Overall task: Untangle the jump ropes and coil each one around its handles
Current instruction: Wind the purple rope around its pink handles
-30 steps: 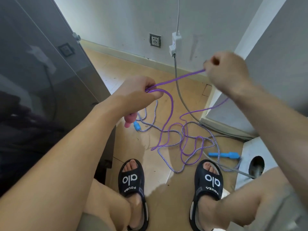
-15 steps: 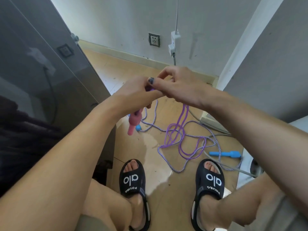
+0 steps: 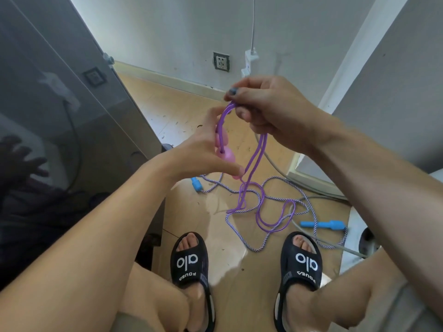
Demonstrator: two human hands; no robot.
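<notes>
Two hands are working at chest height: my left hand (image 3: 203, 149) is gripping the pink handles (image 3: 224, 153), fingers curled round them, while just right of it my right hand (image 3: 271, 111) is pinching a loop of the purple rope (image 3: 254, 164) between thumb and fingers. Below both hands, the rope's slack is lying on the floor (image 3: 230, 279), tangled with the striped rope (image 3: 263, 243), whose blue handles (image 3: 323, 225) are lying below my right forearm.
</notes>
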